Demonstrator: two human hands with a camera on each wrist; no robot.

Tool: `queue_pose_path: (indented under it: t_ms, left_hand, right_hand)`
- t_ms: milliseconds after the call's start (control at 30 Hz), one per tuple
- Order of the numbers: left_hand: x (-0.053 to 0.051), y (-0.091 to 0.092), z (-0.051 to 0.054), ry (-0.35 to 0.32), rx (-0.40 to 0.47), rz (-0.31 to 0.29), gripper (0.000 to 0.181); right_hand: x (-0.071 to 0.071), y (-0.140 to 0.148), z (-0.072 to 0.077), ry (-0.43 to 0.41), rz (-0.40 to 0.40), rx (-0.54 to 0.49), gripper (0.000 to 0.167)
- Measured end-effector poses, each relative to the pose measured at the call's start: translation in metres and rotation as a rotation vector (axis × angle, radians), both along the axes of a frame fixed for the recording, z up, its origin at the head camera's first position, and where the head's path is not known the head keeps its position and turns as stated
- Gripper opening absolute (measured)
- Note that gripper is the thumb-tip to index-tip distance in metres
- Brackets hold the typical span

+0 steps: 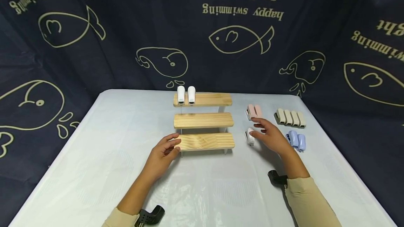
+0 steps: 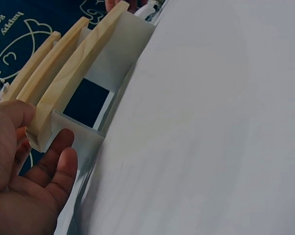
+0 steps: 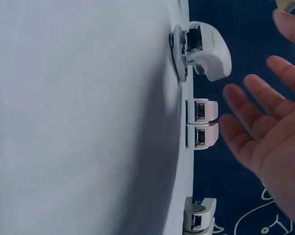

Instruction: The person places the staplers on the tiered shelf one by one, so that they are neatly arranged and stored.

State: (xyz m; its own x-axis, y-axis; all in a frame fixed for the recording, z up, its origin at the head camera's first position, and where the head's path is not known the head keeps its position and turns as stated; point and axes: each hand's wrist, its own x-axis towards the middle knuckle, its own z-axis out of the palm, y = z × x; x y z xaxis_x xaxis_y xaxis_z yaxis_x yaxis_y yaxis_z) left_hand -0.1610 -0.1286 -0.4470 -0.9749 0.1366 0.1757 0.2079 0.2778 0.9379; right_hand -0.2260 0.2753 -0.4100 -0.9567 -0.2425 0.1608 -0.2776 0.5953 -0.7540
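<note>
Left hand (image 1: 161, 155): we see thumb and fingers holding the near end of the lowest step of the wooden stand (image 1: 206, 142). Right hand (image 1: 271, 136): loosely spread, gripping nothing. White stapler (image 1: 250, 138) just left of its thumb; pink staplers (image 1: 254, 110) just past its fingertips; cream staplers (image 1: 290, 118) and blue staplers (image 1: 296, 140) to its right. We count two white staplers (image 1: 191, 94) on the top step, beyond the left hand.

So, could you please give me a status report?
Left hand around bottom shelf's left end. Right hand open, near a white stapler. Stapler on table, ungripped. Nothing visible between them.
</note>
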Motion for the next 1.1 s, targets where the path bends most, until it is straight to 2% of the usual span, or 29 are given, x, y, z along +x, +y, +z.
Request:
queue_pose_path:
  t_ms: [333, 600, 800, 1100]
  left_hand:
    - [0.001, -0.003, 0.001, 0.026, 0.028, -0.017, 0.031]
    - [0.001, -0.002, 0.000, 0.024, 0.015, -0.011, 0.031]
    - [0.000, 0.001, -0.001, 0.017, -0.001, 0.010, 0.030]
    - [0.001, -0.001, -0.001, 0.026, 0.017, -0.004, 0.031]
  right_hand:
    - [-0.003, 0.008, -0.012, -0.139, 0.077, 0.027, 0.063]
    - [-0.007, 0.010, -0.022, -0.132, 0.095, 0.068, 0.062]
    - [-0.006, 0.009, -0.024, -0.125, 0.104, 0.082, 0.063]
    - [-0.004, 0.008, -0.023, -0.105, 0.100, 0.132, 0.066]
